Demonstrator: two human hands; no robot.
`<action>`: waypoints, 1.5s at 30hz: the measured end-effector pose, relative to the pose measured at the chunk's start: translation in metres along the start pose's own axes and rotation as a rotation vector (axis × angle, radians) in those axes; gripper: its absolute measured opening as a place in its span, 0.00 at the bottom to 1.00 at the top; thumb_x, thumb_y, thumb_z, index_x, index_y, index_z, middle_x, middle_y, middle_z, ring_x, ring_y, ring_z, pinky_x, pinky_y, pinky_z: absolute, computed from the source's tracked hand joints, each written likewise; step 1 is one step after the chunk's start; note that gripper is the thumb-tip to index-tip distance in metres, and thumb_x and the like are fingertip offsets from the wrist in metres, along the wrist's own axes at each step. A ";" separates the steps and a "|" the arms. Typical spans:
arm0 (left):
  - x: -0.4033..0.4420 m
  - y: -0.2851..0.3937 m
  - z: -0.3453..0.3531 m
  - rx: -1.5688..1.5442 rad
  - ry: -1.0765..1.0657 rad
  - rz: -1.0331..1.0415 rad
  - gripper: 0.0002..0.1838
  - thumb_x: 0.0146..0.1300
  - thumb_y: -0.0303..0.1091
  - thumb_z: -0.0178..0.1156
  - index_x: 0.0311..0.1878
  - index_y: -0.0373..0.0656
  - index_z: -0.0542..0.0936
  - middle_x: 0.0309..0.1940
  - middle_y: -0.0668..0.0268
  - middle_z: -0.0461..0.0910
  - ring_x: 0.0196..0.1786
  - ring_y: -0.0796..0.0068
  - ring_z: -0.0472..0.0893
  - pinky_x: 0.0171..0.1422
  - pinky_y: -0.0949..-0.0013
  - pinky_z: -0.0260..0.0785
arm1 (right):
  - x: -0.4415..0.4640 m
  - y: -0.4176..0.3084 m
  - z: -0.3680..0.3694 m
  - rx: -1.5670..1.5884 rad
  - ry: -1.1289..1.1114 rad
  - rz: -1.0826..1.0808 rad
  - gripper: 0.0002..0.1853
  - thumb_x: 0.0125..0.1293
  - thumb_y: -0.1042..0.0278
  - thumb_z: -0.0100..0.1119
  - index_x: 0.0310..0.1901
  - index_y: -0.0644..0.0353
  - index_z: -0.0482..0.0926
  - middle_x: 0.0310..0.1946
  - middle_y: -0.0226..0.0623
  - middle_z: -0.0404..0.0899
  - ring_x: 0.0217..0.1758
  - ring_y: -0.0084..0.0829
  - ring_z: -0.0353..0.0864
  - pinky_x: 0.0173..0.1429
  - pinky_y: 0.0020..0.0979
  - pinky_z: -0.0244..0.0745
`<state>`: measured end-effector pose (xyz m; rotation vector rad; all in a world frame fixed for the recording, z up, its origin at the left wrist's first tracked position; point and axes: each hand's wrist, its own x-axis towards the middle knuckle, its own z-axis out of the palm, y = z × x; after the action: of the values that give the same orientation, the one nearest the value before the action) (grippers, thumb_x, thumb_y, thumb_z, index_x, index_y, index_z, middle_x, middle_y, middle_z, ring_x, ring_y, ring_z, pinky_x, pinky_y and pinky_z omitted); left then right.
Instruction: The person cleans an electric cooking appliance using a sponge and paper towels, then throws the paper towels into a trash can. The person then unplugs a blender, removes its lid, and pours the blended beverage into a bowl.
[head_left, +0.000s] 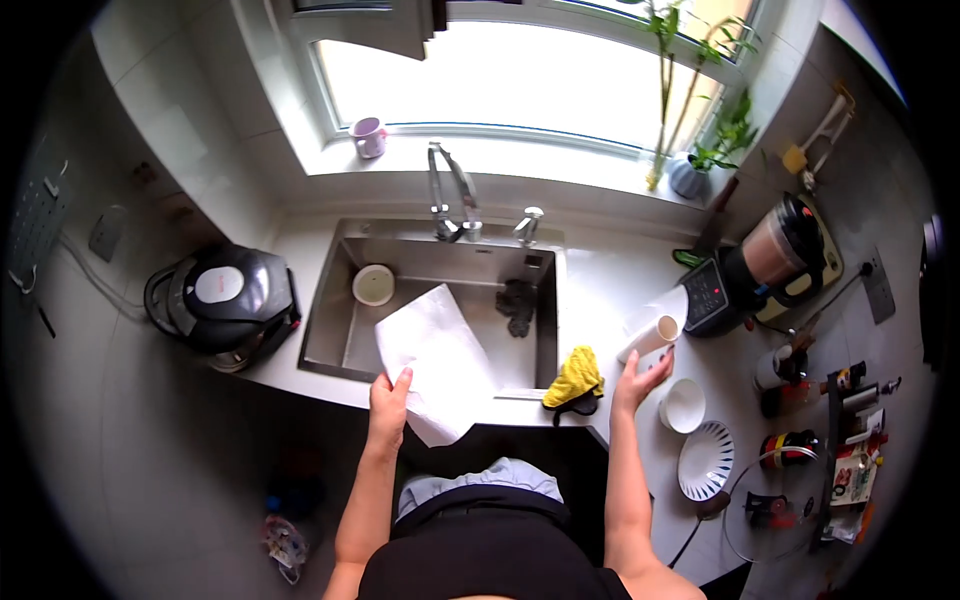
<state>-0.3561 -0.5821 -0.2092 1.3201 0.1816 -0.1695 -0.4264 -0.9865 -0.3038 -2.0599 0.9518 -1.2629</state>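
Observation:
My left hand grips the lower left edge of a white paper sheet, thumb on top. The sheet hangs over the front rim of the steel sink. To the right, my right hand is at the near end of a paper roll that lies tilted on the counter, its fingers apart and pointing right. A loose white end spreads behind the roll. Inside the sink are a small round bowl and a dark cloth. Between my hands, a yellow cloth lies on the counter edge.
A black cooker stands left of the sink, a blender at the right. Near my right forearm are a white bowl, a patterned plate and a glass lid. The faucet rises behind the sink.

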 end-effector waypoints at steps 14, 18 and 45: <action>0.016 0.054 -0.173 -0.314 -0.161 -0.235 0.15 0.74 0.39 0.59 0.53 0.36 0.81 0.45 0.68 0.84 0.47 0.79 0.82 0.56 0.71 0.73 | -0.218 -0.335 0.045 0.575 -1.159 -0.533 0.38 0.56 0.69 0.74 0.69 0.58 0.69 0.65 0.44 0.72 0.68 0.46 0.70 0.72 0.41 0.62; 0.014 0.064 -0.242 -0.455 -0.039 -0.182 0.15 0.73 0.38 0.60 0.55 0.39 0.80 0.48 0.65 0.84 0.49 0.75 0.82 0.58 0.68 0.73 | -0.304 -0.362 0.079 0.621 -1.582 -0.065 0.19 0.60 0.69 0.71 0.52 0.62 0.79 0.49 0.40 0.79 0.54 0.38 0.76 0.61 0.39 0.67; 0.183 0.100 -0.247 1.230 0.100 0.495 0.04 0.65 0.22 0.60 0.41 0.34 0.81 0.37 0.57 0.82 0.47 0.55 0.80 0.52 0.58 0.71 | -0.312 -0.355 0.287 0.458 -1.150 -0.126 0.18 0.59 0.73 0.68 0.51 0.60 0.76 0.34 0.42 0.79 0.38 0.42 0.81 0.43 0.39 0.75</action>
<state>-0.1643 -0.3226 -0.2150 2.5487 -0.2220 0.2640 -0.1613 -0.5012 -0.3240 -1.9835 -0.0087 -0.1447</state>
